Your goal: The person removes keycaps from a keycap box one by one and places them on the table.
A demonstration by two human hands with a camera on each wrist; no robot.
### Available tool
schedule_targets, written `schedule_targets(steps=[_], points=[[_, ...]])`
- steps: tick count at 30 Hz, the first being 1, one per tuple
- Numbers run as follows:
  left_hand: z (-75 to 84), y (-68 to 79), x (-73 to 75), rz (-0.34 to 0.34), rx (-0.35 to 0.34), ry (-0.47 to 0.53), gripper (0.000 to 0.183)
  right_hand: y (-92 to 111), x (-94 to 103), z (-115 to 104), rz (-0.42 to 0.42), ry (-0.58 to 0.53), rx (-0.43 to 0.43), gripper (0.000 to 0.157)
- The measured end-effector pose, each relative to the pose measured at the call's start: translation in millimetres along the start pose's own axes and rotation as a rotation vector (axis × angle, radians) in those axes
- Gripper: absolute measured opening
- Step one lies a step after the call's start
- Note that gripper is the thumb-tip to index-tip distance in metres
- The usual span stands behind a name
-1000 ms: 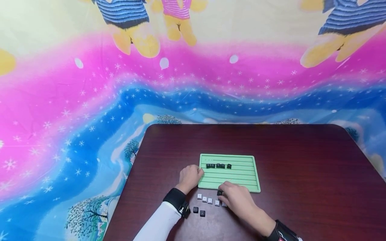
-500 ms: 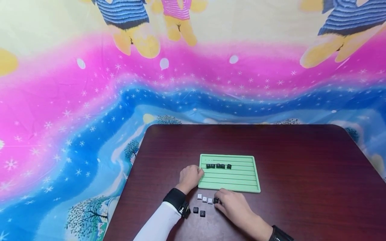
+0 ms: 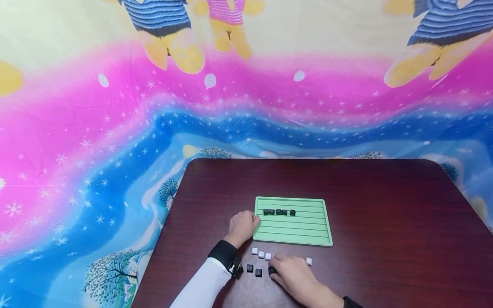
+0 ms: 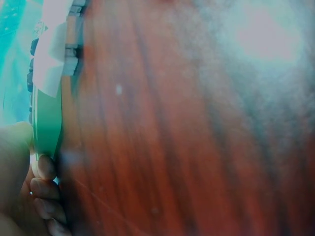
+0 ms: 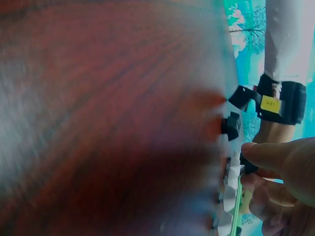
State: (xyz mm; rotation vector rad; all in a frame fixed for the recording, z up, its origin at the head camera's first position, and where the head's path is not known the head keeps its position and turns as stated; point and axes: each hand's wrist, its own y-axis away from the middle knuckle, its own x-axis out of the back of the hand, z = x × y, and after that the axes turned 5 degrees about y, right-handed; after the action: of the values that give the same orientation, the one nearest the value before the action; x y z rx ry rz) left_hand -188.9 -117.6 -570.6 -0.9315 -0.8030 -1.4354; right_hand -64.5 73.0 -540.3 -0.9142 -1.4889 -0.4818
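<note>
My left hand (image 3: 242,226) grips the left edge of a light green ridged tray (image 3: 292,233), thumb on top and fingers curled at its side in the left wrist view. One row of the tray bears several black keycaps (image 3: 279,212). In front of the tray, my right hand (image 3: 294,276) pinches a black keycap (image 3: 272,270) between thumb and fingers, low over the table; the right wrist view shows this keycap (image 5: 248,164) too. Left of it lie two loose black keycaps (image 3: 259,273). White keycaps (image 3: 261,255) sit in a short line just beyond.
A single white keycap (image 3: 309,261) lies right of my right hand. Everything stands on a dark red-brown wooden table (image 3: 385,222). Behind it hangs a colourful printed cloth (image 3: 269,98). A black wrist strap (image 3: 223,255) is on my left arm.
My right hand has carried the black keycap down and left from the tray's front edge, toward the loose black ones. A white keycap now shows to its right. My left hand has stayed put.
</note>
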Motion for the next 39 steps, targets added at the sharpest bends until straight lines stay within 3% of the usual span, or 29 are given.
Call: schedule_targets(steps=[25,39], points=[[1.1,0.8,0.5,0.001,-0.001,0.001,0.048,8.0,-17.8,-6.5,0.061,0.02,0.11,0.021],[-0.2,0.2,-0.8,-0.002,-0.001,0.01,0.047,7.3,-18.8,-6.6,0.045,0.031,0.089,0.02]])
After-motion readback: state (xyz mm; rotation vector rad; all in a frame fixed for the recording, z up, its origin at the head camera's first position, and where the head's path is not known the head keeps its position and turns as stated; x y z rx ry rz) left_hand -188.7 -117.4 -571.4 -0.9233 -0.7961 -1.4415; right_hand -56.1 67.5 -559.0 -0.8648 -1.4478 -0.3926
